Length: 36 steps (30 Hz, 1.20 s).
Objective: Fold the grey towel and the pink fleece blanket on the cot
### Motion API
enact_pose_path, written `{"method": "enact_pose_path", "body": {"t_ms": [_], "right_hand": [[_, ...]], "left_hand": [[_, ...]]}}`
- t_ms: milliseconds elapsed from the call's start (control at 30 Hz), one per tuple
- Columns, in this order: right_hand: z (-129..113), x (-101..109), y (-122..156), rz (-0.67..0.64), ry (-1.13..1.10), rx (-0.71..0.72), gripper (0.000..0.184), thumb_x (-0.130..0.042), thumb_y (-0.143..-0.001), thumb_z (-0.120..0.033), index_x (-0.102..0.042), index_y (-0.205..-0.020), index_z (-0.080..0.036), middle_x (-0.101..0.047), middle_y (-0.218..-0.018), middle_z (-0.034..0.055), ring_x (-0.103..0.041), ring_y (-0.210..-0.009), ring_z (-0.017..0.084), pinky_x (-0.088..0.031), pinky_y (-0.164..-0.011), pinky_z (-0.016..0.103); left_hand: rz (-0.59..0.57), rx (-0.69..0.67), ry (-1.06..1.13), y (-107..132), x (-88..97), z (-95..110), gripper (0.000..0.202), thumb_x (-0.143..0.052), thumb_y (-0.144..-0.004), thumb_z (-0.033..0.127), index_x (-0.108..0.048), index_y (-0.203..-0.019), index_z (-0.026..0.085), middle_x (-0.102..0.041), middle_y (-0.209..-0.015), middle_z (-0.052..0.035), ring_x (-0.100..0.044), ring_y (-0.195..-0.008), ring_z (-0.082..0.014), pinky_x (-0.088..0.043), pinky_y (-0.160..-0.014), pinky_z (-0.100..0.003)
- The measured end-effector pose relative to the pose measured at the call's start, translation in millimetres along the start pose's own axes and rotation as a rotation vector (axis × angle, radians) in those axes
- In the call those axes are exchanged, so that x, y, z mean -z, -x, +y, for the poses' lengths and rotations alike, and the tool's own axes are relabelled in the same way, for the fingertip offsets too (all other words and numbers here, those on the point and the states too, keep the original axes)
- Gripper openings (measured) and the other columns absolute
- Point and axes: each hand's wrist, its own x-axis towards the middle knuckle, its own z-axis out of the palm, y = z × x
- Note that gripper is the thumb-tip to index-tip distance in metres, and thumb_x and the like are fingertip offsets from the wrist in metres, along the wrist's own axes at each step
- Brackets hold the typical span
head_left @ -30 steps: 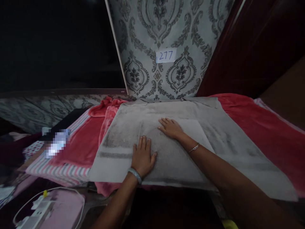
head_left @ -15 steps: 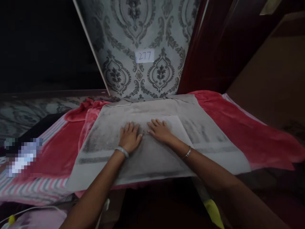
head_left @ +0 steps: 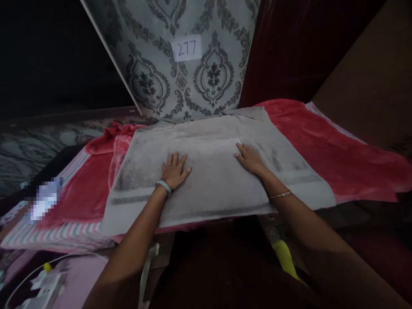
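Note:
A light grey towel-like cloth [head_left: 206, 180] with darker bands lies spread out in front of me, its far edge partly folded near the wall. Flat on its left half rests my left hand [head_left: 173, 171], fingers spread, a bracelet on the wrist. My right hand [head_left: 249, 159] presses on the right half beside a paler patch, fingers stretched out, with a thin bangle on that wrist. Neither hand grips the cloth. Beneath it, a red plush blanket [head_left: 334, 150] shows on both sides.
A patterned wall [head_left: 180, 81] with a paper label [head_left: 186, 48] reading 277 stands behind. A dark screen [head_left: 58, 56] is at left, a dark red panel [head_left: 299, 51] at right. A white power strip [head_left: 45, 287] with a cable sits low at left.
My right hand has slid to the right across the grey cloth, away from my left hand, which stays about where it was on the cloth. The view has tilted down somewhat.

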Motion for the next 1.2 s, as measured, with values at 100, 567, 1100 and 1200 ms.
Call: {"method": "enact_pose_path", "body": {"t_ms": [100, 567, 1100, 1200], "right_hand": [[20.4, 1.0, 28.0, 0.071, -0.185, 0.090, 0.075, -0.048, -0.095, -0.047, -0.033, -0.160, -0.013, -0.040, -0.160, 0.0158, -0.037, -0.148, 0.033, -0.030, -0.122, 0.052], [14.8, 1.4, 176.6, 0.249, -0.183, 0.219, 0.065, -0.045, -0.102, -0.052, -0.033, -0.160, -0.026, -0.050, -0.153, 0.0123, -0.051, -0.137, 0.030, -0.046, -0.111, 0.051], [-72.8, -24.4, 187.3, 0.175, 0.226, 0.430, 0.071, -0.058, -0.091, -0.027, -0.036, -0.158, -0.026, -0.029, -0.166, 0.0128, -0.021, -0.153, 0.036, -0.025, -0.118, 0.064], [-95.2, -30.4, 181.4, 0.139, 0.204, 0.470, 0.069, -0.060, -0.088, -0.025, -0.042, -0.155, -0.026, -0.030, -0.165, 0.0118, -0.024, -0.153, 0.035, -0.025, -0.119, 0.061]], "left_hand": [[0.199, 0.067, 0.315, 18.5, 3.1, -18.9, 0.072, -0.060, -0.090, 0.044, -0.045, -0.153, 0.014, -0.022, -0.168, -0.0196, -0.016, -0.157, -0.0365, -0.022, -0.125, -0.056], [0.293, 0.196, 0.747, 155.0, -9.6, -24.4, 0.070, -0.069, -0.078, 0.055, -0.060, -0.138, 0.020, -0.061, -0.144, -0.0136, -0.055, -0.133, -0.0317, -0.039, -0.117, -0.049], [0.303, 0.431, 1.233, 139.5, 3.2, -7.8, 0.076, -0.082, -0.064, 0.045, -0.062, -0.132, 0.019, -0.061, -0.084, -0.0023, -0.060, -0.078, -0.0199, -0.049, -0.060, -0.027], [0.278, 0.492, 1.506, 140.4, 9.0, 1.6, 0.083, -0.086, -0.058, 0.044, -0.059, -0.133, 0.021, -0.058, -0.081, 0.0006, -0.056, -0.068, -0.0161, -0.044, -0.048, -0.023]]}}
